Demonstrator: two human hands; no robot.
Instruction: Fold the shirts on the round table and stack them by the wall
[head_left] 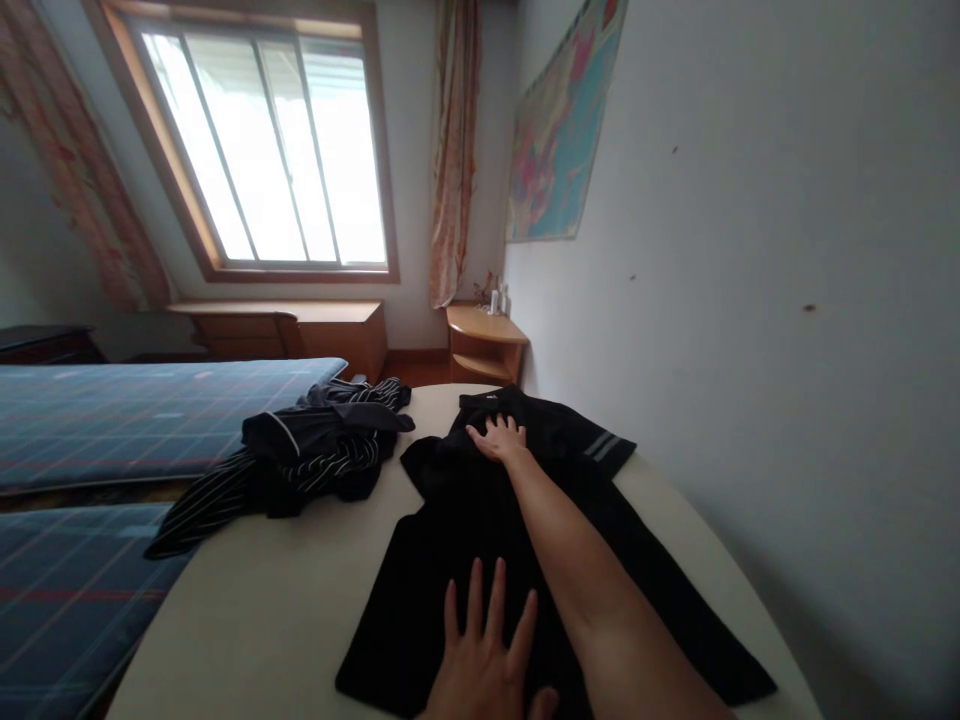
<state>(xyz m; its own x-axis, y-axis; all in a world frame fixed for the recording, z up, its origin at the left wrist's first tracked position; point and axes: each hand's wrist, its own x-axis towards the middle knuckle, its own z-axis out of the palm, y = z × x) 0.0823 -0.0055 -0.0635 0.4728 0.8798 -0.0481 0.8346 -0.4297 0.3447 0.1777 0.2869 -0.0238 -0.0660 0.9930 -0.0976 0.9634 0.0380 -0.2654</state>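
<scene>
Nearest, the left hand (484, 660) is spread palm-down over a black short-sleeved shirt (442, 540) on the round table (262, 620). Farther off, the right hand (499, 437) lies open near the shirt's collar (478, 402), rumpled striped clothes (322, 455) to the left.

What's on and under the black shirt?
On the shirt, the right hand lies toward the far end; the left hand is over the near part, contact unclear. Below is the table; whatever the shirt covers is hidden.
</scene>
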